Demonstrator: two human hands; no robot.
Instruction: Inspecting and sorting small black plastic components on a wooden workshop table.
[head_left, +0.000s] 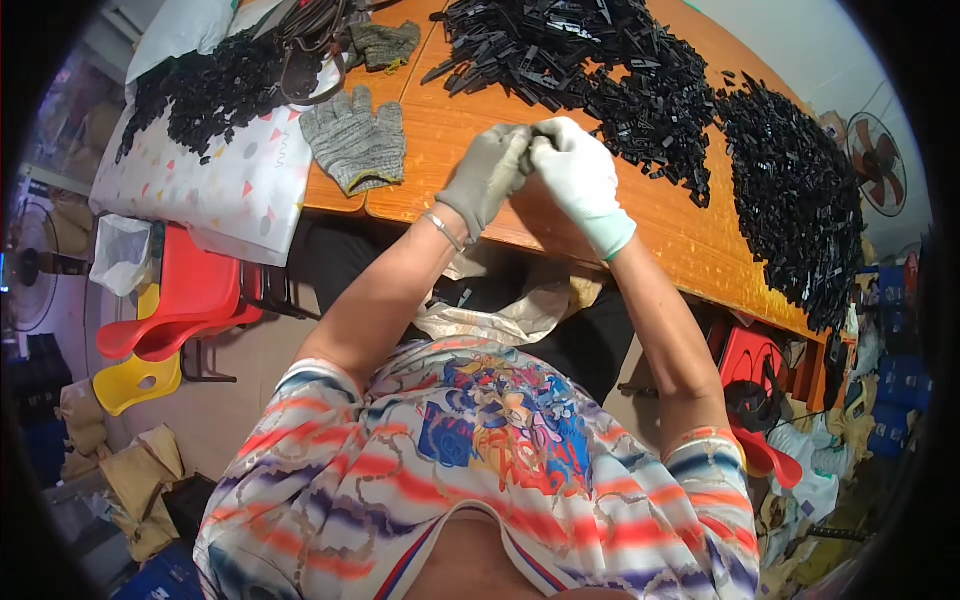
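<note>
My left hand (487,172) wears a grey glove and my right hand (580,177) a white glove with a pale green cuff. Both meet fingertip to fingertip above the near edge of the orange wooden table (690,240), pinching a small dark part (529,143) that the fingers mostly hide. Just beyond the hands lies a big heap of black plastic parts (590,60). A second dense heap of black parts (800,200) covers the table's right side.
A spare grey knit glove (355,140) lies left of my hands, another glove (385,45) farther back. A white patterned bag (215,185) carries more black parts. Red and yellow plastic chairs (170,320) stand at the left. A plastic bag (510,310) rests in my lap. Fans stand at both sides.
</note>
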